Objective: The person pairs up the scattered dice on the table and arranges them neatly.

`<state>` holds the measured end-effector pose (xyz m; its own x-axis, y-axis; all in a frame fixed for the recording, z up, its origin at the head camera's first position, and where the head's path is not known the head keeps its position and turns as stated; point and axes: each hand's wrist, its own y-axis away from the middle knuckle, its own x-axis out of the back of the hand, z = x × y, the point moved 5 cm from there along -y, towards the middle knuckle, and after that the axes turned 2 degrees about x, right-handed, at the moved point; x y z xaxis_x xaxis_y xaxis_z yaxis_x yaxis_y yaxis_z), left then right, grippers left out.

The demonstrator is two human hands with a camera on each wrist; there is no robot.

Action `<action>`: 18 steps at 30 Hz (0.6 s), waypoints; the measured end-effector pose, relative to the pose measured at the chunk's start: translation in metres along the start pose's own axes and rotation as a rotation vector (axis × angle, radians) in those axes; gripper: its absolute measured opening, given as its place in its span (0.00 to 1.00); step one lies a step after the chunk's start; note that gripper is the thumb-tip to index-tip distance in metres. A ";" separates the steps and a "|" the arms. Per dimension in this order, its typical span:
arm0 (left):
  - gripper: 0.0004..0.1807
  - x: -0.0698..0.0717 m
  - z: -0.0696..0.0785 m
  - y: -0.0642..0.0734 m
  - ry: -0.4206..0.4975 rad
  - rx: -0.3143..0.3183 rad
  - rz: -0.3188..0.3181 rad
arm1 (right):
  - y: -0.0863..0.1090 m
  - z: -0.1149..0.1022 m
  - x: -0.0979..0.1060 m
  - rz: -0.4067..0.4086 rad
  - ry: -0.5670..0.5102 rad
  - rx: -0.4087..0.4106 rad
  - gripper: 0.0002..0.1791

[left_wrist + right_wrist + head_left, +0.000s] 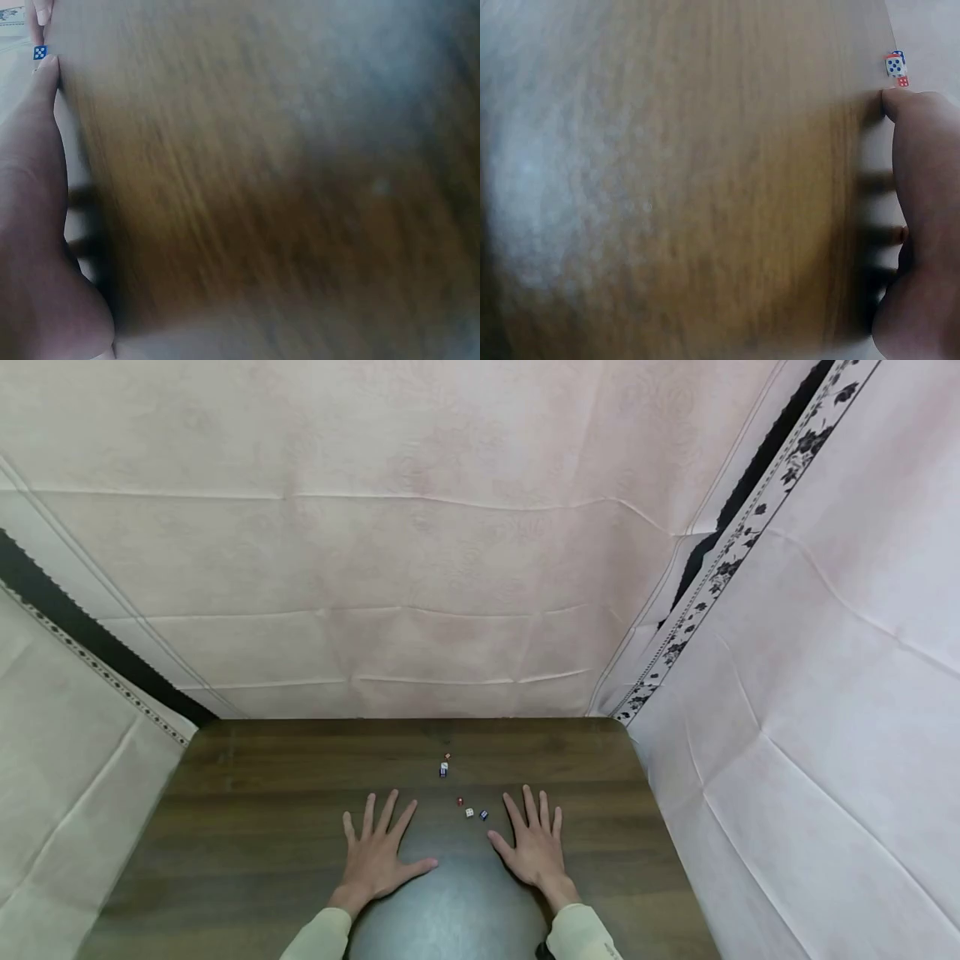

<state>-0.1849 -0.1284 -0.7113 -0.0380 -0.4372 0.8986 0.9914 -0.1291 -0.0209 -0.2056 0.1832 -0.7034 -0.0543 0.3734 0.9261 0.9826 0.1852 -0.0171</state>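
Observation:
Both hands lie on the wooden table with straight, spread fingers, and neither grips anything. My left hand (375, 858) is left of the dice, its thumb pointing toward the middle. On the other side, my right hand (536, 852) is nearest to a blue die (483, 815), which sits apart from its thumb and index finger. Beside that die are a white die (469, 812) and a red die (460, 802). Farther back, a white die (444, 765) appears directly above a blue one (443, 773); whether they are stacked I cannot tell. A tiny reddish die (447, 755) lies behind them.
The dark brown table (262, 777) ends at a straight back edge with rounded corners. Pale cloth curtains (450, 568) hang behind it and at both sides. Mostly blurred tabletop (262, 187) fills the left wrist view, and the right wrist view is similar.

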 end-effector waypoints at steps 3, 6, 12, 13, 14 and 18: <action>0.66 -0.001 -0.001 0.001 0.010 -0.007 0.019 | 0.000 -0.001 0.000 -0.001 0.003 0.002 0.46; 0.66 -0.001 -0.002 0.001 0.010 -0.014 0.032 | 0.000 -0.002 0.001 -0.003 0.002 0.003 0.46; 0.66 -0.004 -0.005 0.000 0.000 -0.017 0.037 | 0.000 -0.003 0.003 0.007 -0.007 0.004 0.45; 0.66 -0.005 -0.006 0.000 0.000 -0.017 0.039 | 0.000 -0.003 0.003 0.008 -0.006 0.005 0.45; 0.66 -0.007 -0.007 0.000 -0.002 -0.019 0.043 | 0.000 -0.003 0.003 0.007 -0.006 0.006 0.45; 0.66 -0.009 -0.010 0.000 -0.007 -0.030 0.080 | -0.001 -0.003 0.002 0.002 0.000 0.004 0.45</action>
<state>-0.1855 -0.1331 -0.7233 0.0427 -0.4406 0.8967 0.9871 -0.1203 -0.1061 -0.2058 0.1814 -0.7009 -0.0522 0.3740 0.9260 0.9819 0.1881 -0.0206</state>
